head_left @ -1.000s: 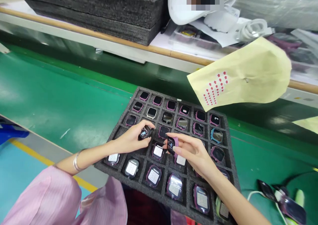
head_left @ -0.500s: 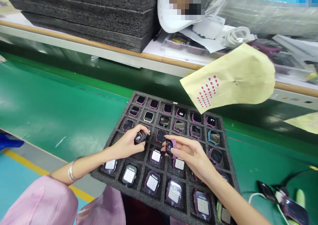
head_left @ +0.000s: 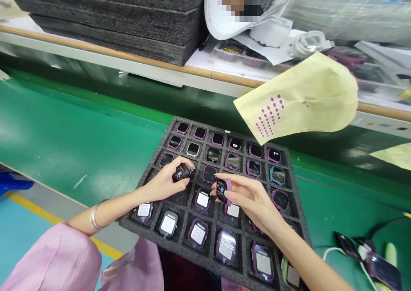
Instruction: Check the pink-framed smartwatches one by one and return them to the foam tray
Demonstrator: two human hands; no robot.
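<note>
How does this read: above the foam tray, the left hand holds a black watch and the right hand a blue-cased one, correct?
Not quite: the head view shows a purple-cased watch, not a blue one, in the right hand. The left hand does hold a black watch, above the foam tray.

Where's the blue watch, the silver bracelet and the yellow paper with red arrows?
Blue watch (head_left: 278, 176): head view, middle of its screen.
Silver bracelet (head_left: 93, 218): head view, on its band.
Yellow paper (head_left: 299, 99): head view, plain part near its middle.
</note>
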